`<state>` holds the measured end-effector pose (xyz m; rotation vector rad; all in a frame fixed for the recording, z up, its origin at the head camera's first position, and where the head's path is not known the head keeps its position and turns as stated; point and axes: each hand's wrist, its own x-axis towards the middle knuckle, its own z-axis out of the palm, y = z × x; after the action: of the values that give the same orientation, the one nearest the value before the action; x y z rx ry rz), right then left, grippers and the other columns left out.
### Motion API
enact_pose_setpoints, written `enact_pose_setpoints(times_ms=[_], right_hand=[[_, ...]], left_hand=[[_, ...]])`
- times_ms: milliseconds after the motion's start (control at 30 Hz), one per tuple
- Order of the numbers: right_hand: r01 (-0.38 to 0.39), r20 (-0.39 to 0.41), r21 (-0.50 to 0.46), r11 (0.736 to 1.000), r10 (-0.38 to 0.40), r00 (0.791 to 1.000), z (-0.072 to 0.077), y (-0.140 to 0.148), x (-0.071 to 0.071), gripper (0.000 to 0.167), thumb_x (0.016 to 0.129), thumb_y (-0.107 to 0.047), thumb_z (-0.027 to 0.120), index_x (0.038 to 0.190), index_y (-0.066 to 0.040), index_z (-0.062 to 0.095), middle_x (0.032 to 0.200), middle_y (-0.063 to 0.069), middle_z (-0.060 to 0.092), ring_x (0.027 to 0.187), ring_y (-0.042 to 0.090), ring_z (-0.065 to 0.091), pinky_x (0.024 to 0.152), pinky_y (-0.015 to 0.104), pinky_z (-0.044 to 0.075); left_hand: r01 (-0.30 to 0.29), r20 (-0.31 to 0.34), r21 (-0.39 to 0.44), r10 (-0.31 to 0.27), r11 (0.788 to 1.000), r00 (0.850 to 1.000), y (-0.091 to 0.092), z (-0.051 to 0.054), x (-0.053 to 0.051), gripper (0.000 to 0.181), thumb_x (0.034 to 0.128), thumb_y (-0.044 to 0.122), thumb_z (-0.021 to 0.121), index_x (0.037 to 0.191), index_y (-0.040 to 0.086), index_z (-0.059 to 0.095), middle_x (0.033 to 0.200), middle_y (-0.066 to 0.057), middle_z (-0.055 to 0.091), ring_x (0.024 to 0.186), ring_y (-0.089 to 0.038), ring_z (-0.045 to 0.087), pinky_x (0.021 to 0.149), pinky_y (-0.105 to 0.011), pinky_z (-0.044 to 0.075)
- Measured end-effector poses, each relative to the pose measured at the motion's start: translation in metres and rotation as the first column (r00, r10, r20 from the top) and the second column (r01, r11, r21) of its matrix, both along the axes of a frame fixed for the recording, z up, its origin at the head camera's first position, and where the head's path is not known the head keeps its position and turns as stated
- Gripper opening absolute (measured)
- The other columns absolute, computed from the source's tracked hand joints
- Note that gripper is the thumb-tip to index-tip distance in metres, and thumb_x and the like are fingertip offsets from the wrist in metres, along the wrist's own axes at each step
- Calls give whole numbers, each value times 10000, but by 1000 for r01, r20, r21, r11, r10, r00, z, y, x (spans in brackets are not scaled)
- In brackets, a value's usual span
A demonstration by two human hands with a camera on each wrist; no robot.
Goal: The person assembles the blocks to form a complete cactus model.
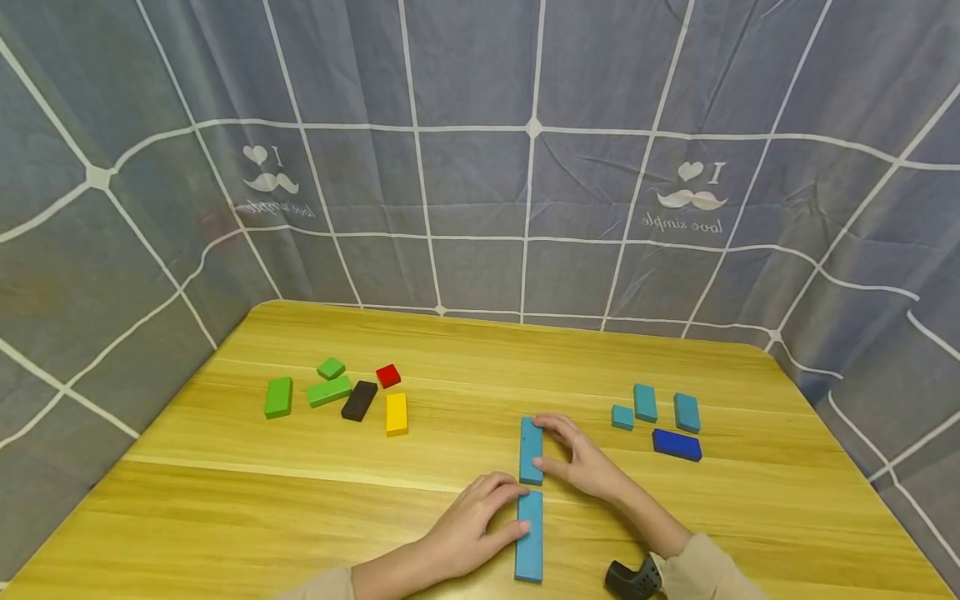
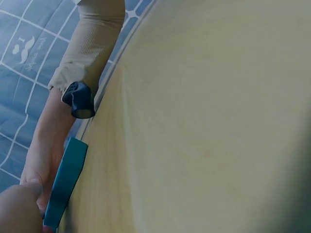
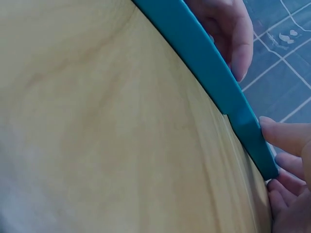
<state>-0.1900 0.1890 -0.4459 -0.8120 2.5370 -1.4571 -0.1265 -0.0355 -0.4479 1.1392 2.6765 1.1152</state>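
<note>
Two long light-blue blocks lie end to end on the table, with a thin gap between them in the head view. My right hand (image 1: pixel 588 467) holds the far light-blue block (image 1: pixel 531 450), its fingers at the far end and its thumb on the right side. In the right wrist view the thumb (image 3: pixel 286 136) touches that block's side. My left hand (image 1: pixel 472 525) is at the near light-blue block (image 1: pixel 529 550), thumb on its left edge and fingers curved to its far end. A light-blue block (image 2: pixel 68 174) also shows beside the left hand in the left wrist view.
At the right lie several light-blue blocks (image 1: pixel 645 402) and a dark-blue block (image 1: pixel 677 445). At the left are green blocks (image 1: pixel 279 397), a black block (image 1: pixel 359 401), a red block (image 1: pixel 387 376) and a yellow block (image 1: pixel 397 414). A grey curtain (image 1: pixel 480 183) surrounds the wooden table (image 1: pixel 262 517).
</note>
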Motion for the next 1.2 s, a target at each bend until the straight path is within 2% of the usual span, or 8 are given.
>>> enact_pose_setpoints(times_ms=[67,200,400,667,867,1200], right_hand=[[0,5,-6,1000,0,1000,0,0,0,534,859,-211,639,1303,-5,425,1359,187,359,1271,373,347,1000,485,281],[-5,9,-16,1000,5,1000,0,1,0,526,846,-220,655,1283,-19,443,1343,170,377,1266,363,354,1005,485,277],[-5,22,-24,1000,6,1000,-1,0,1,514,828,-210,676,1261,-37,461,1317,142,402,1257,345,363,1014,498,264],[-4,36,-34,999,5,999,0,-1,1,499,817,-137,685,1247,-16,462,1303,152,412,1243,346,379,1013,506,257],[-12,56,-48,999,14,998,-2,1,0,497,811,-197,695,1232,-51,475,1296,119,417,1243,320,385,1019,490,256],[-6,54,-37,999,8,999,-1,0,0,498,812,-192,696,1233,-51,470,1288,118,418,1242,316,387,1022,467,267]], left_hand=[[-17,-12,26,17,1000,1000,2,-1,-2,389,940,401,461,1211,138,553,1188,22,494,1094,-148,460,908,-360,405],[-52,-7,62,53,997,999,5,-2,-5,347,898,362,562,1156,131,561,1156,34,493,1055,-132,464,888,-343,408],[-91,-33,42,92,995,995,7,0,-12,457,811,340,663,1187,125,515,1149,29,487,1044,-133,453,908,-361,373],[-108,-64,-19,107,994,992,7,-1,-16,594,787,392,649,1282,107,482,1147,14,493,1025,-133,437,905,-376,326],[-118,-74,-62,113,991,991,8,0,-17,609,786,398,635,1305,117,482,1118,26,480,992,-123,421,890,-369,311],[-124,-55,-78,119,989,991,8,0,-18,622,782,416,637,1312,126,489,1108,26,475,971,-126,408,859,-344,298]])
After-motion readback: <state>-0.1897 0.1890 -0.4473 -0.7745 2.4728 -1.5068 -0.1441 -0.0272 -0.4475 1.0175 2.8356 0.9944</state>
